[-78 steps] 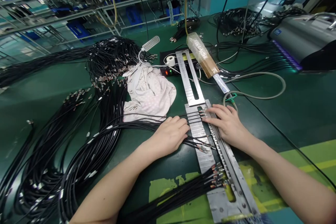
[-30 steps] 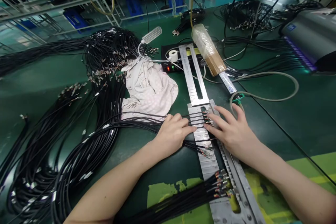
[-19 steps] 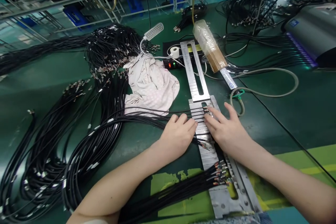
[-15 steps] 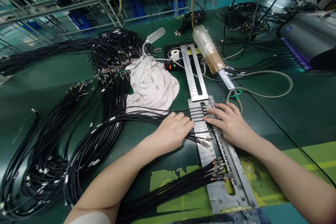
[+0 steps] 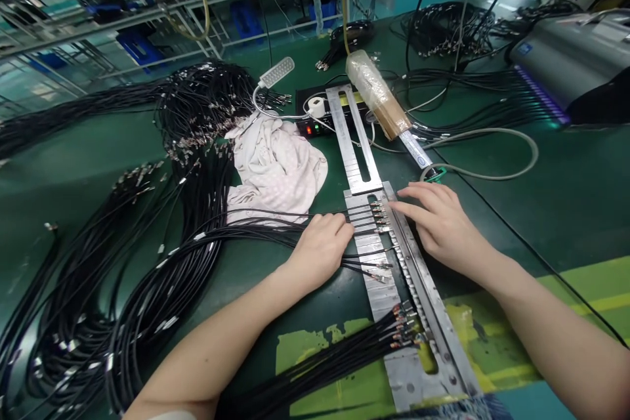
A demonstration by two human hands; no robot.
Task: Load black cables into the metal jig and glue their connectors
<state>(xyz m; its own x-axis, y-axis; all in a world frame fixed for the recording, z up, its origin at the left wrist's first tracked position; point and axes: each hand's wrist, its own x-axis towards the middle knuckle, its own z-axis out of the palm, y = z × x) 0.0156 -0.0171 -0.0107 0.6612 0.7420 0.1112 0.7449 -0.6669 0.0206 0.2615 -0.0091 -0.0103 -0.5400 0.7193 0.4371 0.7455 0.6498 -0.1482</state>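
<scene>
Several black cables (image 5: 260, 231) cross the metal jig (image 5: 377, 298), your left hand (image 5: 321, 243) closed over them, your right hand (image 5: 445, 226) spread beside their connectors (image 5: 378, 210). Probably light and springy; grip just behind those likely fragile connectors.

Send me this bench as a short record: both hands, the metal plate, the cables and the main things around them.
Left hand: curled over black cables; grip hidden
Right hand: fingers extended beside the upper cable ends; contact unclear
Metal plate: grooved, between the hands
Lower bundle: lies across the plate's near part
Cloth: crumpled, beyond the left hand
Lamp: bendy neck, behind the cloth
Machine: far right, purple light along its edge
</scene>
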